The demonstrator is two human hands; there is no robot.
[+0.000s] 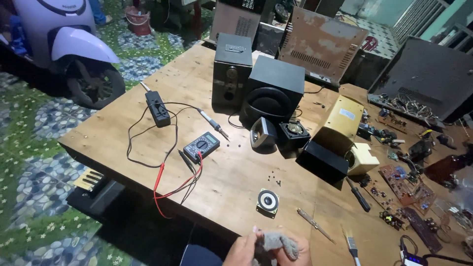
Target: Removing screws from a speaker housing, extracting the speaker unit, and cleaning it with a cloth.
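At the near edge of the wooden desk (231,182), the left hand (241,251) and right hand (295,249) meet, fingers curled inward. Each grip pinches the crumpled grey cloth (277,242) bunched between them. A small square speaker driver (267,202) lies just beyond.

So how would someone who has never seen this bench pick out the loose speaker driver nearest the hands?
Start at the wooden table and go to its near edge, just above the two hands holding a grey cloth. The small speaker driver lies alone there, face up: a square black frame around a pale round cone, unlike the boxed speakers behind.
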